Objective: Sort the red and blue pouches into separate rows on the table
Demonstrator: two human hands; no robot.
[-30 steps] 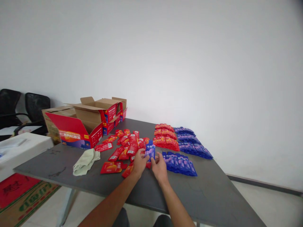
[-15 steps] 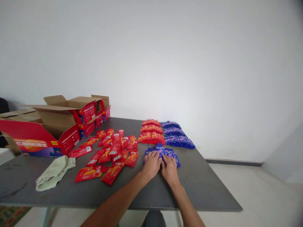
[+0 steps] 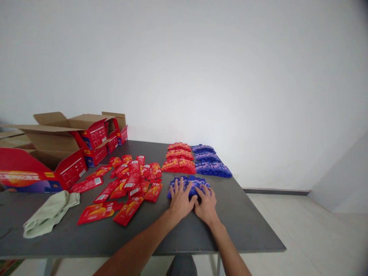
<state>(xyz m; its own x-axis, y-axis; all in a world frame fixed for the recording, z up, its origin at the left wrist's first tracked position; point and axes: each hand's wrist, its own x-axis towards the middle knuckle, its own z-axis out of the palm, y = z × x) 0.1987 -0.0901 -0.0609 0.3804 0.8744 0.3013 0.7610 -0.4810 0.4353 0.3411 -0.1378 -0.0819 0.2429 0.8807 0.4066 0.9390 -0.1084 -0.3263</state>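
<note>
Both hands rest on a row of overlapping blue pouches near the middle of the table. My left hand lies over the row's left part, fingers spread. On its right part sits my right hand, its fingers apart and slightly bent. The two thumbs are close together at the near edge, and the hands hide much of the pouches. Just beyond are stacked rows of blue pouches and, to their left, stacked rows of red pouches.
Loose red pouches lie scattered left of my hands. A pale green cloth is at the near left. Open red cardboard boxes stand along the left side of the grey table. A white wall rises behind.
My fingers have spread out flatter over the blue pouches, and the row looks more even, without one pouch sticking up in the middle. The view has shifted slightly to the right.
</note>
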